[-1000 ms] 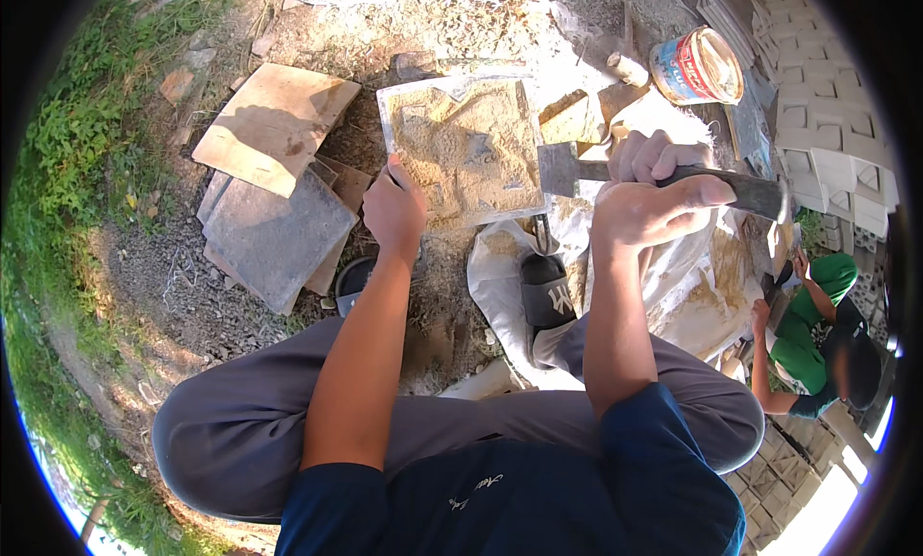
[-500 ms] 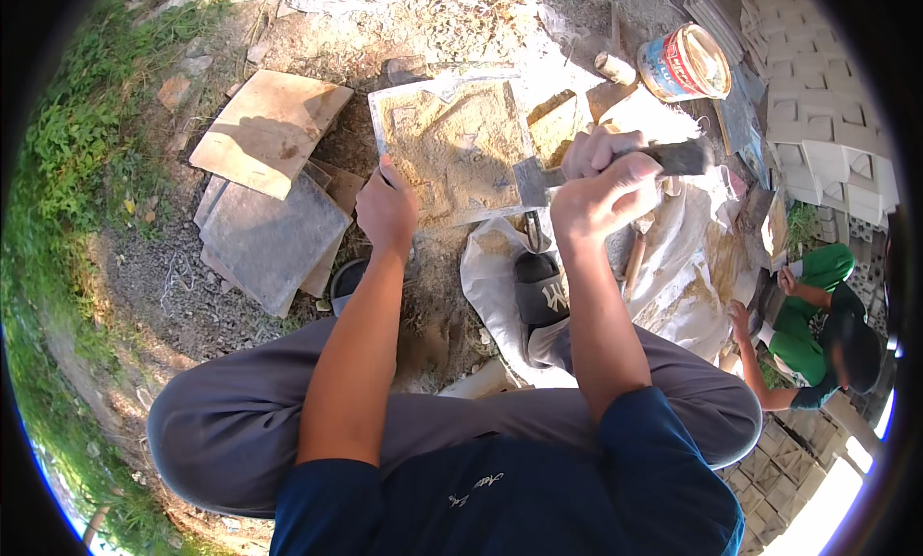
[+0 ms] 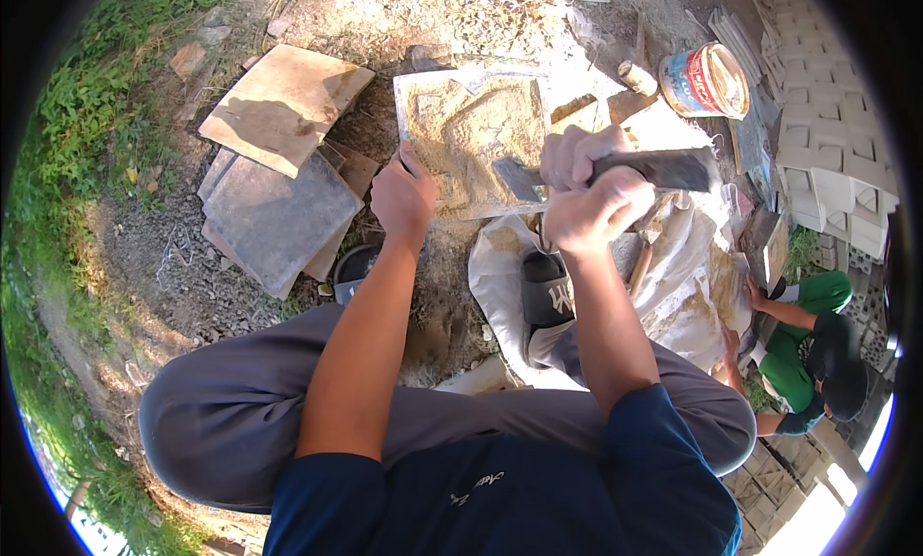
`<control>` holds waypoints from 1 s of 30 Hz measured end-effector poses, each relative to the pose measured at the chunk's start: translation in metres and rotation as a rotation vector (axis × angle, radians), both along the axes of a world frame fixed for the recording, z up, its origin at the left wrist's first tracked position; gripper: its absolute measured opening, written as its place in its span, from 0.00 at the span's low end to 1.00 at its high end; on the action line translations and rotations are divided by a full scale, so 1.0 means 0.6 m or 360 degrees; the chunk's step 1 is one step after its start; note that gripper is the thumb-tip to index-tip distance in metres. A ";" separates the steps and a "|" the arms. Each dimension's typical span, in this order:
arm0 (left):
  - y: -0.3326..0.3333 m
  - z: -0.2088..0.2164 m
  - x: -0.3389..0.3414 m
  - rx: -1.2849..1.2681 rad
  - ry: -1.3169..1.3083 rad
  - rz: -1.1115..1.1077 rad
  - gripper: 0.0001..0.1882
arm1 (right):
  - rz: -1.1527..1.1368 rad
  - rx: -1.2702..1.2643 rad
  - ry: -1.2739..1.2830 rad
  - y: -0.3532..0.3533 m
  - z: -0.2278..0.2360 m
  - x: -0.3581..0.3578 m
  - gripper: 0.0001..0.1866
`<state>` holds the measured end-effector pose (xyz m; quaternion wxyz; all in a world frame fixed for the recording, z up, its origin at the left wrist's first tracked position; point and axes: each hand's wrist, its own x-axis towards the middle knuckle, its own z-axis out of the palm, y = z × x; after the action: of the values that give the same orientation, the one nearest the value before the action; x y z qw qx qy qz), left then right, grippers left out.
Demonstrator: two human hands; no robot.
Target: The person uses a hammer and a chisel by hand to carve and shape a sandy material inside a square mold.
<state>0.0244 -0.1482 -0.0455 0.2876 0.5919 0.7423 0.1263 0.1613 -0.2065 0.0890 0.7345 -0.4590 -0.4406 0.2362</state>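
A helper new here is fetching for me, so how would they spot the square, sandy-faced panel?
Start at the big pile of flat tan and grey slabs on the left. Go right, past the person's bare left hand, to the square, pale-rimmed panel at its fingers. Rough, yellowish, sandy material covers most of its face; the slabs look bare.

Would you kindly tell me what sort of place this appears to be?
It looks like an outdoor work yard, perhaps a small building site: flat slabs lie piled on rough ground, pale blocks are stacked at the right, and green plants grow along the left edge.
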 end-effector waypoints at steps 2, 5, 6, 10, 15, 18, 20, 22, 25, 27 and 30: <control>0.009 0.000 -0.004 0.0000 0.0007 -0.0010 0.28 | 0.0120 0.0022 0.0111 -0.016 0.040 0.001 0.38; -0.003 -0.007 0.009 -0.0019 -0.0081 -0.0064 0.28 | 0.0084 -0.0085 -0.0052 -0.021 -0.050 0.036 0.39; 0.000 -0.005 0.008 -0.0022 -0.0133 -0.0037 0.28 | 0.0130 -0.0098 -0.0069 -0.005 -0.048 0.030 0.38; 0.002 0.000 -0.001 0.0018 -0.0018 0.0017 0.27 | 0.0067 -0.0089 -0.0009 0.007 0.023 0.005 0.37; -0.006 -0.002 0.006 0.0035 -0.0201 -0.0027 0.30 | 0.0161 -0.0030 -0.0019 0.001 -0.032 0.018 0.36; -0.005 -0.011 -0.001 0.0069 -0.0083 -0.0013 0.26 | 0.0059 -0.0110 -0.0081 0.021 -0.016 0.000 0.34; 0.007 0.000 -0.006 0.0046 -0.0049 -0.0008 0.26 | 0.0300 0.0027 0.0009 0.003 0.016 0.004 0.35; -0.012 0.001 0.001 -0.0033 -0.0036 -0.0040 0.26 | 0.0488 0.0348 0.0186 -0.010 -0.027 0.025 0.22; 0.000 0.005 0.013 -0.0031 -0.0119 -0.0051 0.26 | 0.0274 0.0059 -0.0322 -0.002 -0.066 0.018 0.17; -0.006 -0.002 0.006 0.0004 -0.0079 -0.0019 0.27 | 0.0250 -0.0040 -0.0295 0.003 -0.031 0.013 0.15; -0.004 0.001 -0.001 0.0032 -0.0016 0.0018 0.26 | 0.0545 0.0147 0.0276 -0.011 0.017 0.003 0.23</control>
<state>0.0240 -0.1504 -0.0449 0.2845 0.5900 0.7428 0.1383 0.1628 -0.2130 0.0995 0.7390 -0.3211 -0.4576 0.3760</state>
